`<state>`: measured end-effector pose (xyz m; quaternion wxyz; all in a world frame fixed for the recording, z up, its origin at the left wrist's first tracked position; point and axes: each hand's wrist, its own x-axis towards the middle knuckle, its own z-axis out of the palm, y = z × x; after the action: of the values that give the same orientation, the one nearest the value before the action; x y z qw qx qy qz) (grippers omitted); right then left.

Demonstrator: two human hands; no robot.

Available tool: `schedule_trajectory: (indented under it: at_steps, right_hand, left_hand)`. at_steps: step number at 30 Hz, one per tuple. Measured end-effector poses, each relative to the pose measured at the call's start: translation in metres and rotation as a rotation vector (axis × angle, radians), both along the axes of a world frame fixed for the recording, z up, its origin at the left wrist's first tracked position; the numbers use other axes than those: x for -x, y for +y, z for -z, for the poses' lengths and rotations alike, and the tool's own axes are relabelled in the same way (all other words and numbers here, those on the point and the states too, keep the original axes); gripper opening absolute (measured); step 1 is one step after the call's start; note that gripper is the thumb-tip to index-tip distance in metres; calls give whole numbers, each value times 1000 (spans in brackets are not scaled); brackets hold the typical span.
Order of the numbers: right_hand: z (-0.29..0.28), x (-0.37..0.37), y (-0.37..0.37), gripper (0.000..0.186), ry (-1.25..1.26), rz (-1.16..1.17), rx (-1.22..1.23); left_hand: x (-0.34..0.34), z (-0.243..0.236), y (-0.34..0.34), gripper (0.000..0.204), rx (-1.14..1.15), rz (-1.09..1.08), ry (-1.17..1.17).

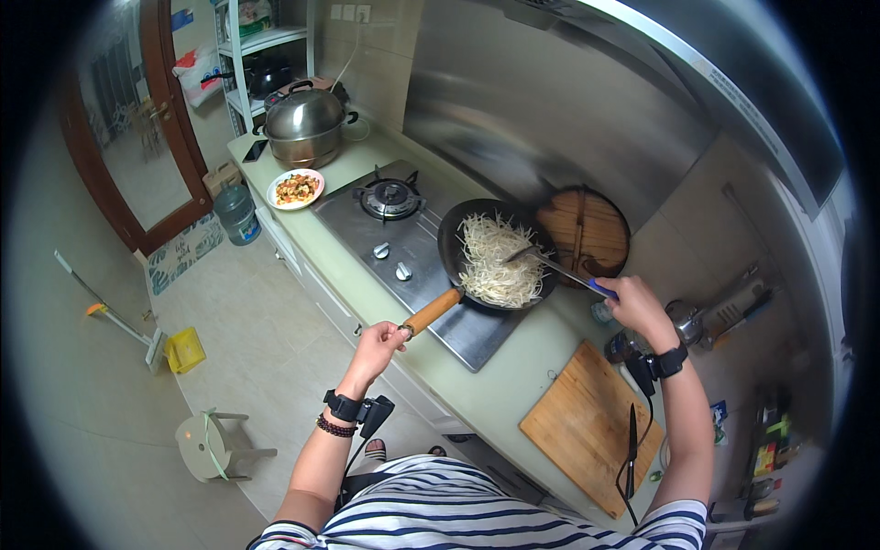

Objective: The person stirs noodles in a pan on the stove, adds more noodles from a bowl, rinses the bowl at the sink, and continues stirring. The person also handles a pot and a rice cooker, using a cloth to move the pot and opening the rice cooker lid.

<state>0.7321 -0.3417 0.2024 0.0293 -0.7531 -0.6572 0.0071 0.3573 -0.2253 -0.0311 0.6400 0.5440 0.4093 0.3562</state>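
A dark wok (451,240) sits on the right side of the gas stove, filled with a heap of pale bean sprouts (495,252). My left hand (378,351) is closed on the end of its wooden handle (433,312). In my right hand (634,305) is the blue grip of a metal spatula (564,269). The spatula's head is partly buried in the sprouts, so its full shape is hidden. Behind the wok a round wooden lid (596,229) leans against the steel backsplash.
Left of the wok is a bare burner (390,198). A plate of cooked food (296,189) and a large lidded steel pot (305,126) stand farther left. A wooden cutting board (577,412) with a knife (632,445) lies at right. A stool (206,446) stands on the floor.
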Motion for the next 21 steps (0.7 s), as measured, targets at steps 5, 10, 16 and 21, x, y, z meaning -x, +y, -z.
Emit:
schedule_trajectory:
  at_steps: [5,10,16,21]
  right_hand:
    - [-13,-2,-32,39,161,54,-9]
    - [-27,2,-46,38,214,114,27]
    - [10,-18,-16,39,279,156,106]
    - [83,-18,25,37,573,367,81]
  left_hand:
    - [1,2,1,19,-1,4,0]
    - [0,3,1,20,-6,1,8]
    - [2,0,-1,20,-11,-11,16]
    - [1,-2,-1,20,-21,-3,16]
